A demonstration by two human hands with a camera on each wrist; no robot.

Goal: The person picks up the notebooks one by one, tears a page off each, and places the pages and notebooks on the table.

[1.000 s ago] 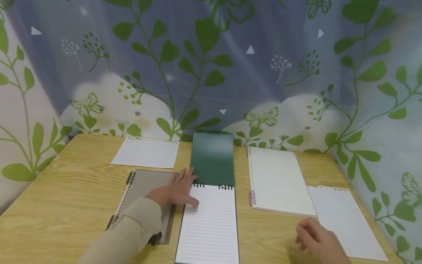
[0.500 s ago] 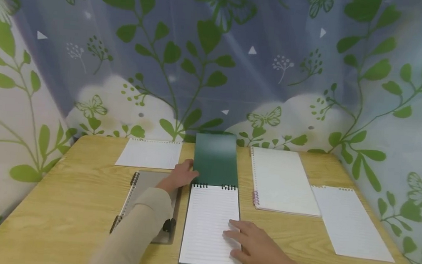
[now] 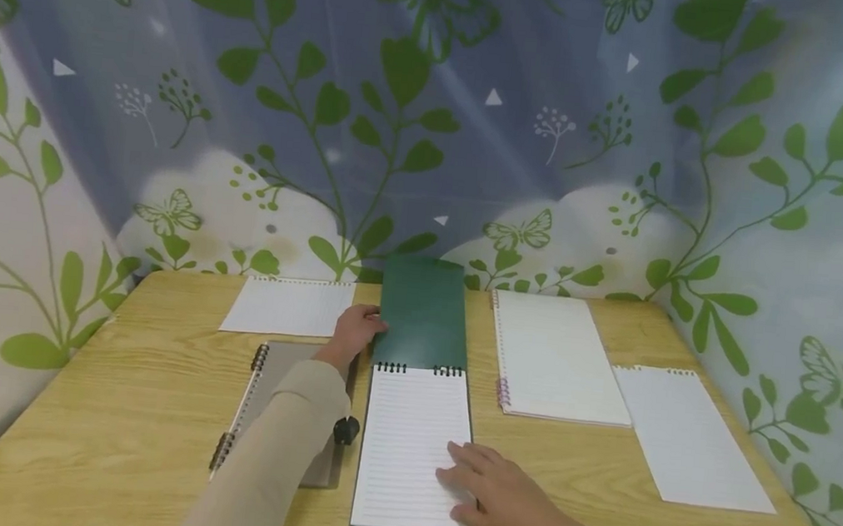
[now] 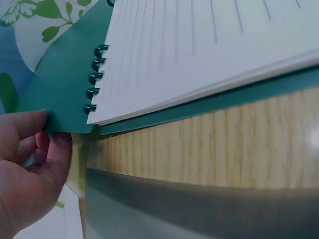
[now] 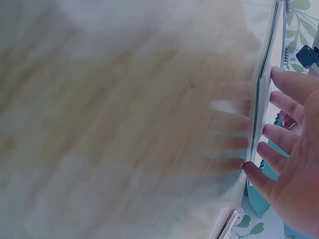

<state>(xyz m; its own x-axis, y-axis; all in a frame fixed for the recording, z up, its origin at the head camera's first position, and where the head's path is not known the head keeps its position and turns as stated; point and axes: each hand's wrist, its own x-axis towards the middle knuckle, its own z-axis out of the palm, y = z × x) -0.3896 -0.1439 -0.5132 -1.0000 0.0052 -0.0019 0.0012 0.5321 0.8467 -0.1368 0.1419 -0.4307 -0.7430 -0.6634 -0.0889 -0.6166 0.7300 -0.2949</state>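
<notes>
In the head view a top-bound notebook lies open at the middle, its lined white page (image 3: 406, 437) toward me and its green cover (image 3: 420, 313) folded back beyond the black rings (image 3: 392, 367). My left hand (image 3: 355, 330) pinches the cover's left edge. The left wrist view shows the thumb on top of the green cover (image 4: 70, 84), with fingers beneath the edge. My right hand (image 3: 503, 491) rests with spread fingers on the page's right side. In the right wrist view, the right hand's fingertips (image 5: 249, 167) touch along the notebook's edge.
A grey-covered ring notebook (image 3: 292, 369) lies left, partly under my left sleeve (image 3: 261, 458). A loose sheet (image 3: 286, 305) is at the back left. On the right lie a white spiral notebook (image 3: 563, 359) and another loose sheet (image 3: 695, 441). A printed curtain (image 3: 428, 188) closes off the back.
My right hand has come left from beside the right-hand sheet onto the page. My left hand has moved from the rings up to the green cover's left edge and now pinches it.
</notes>
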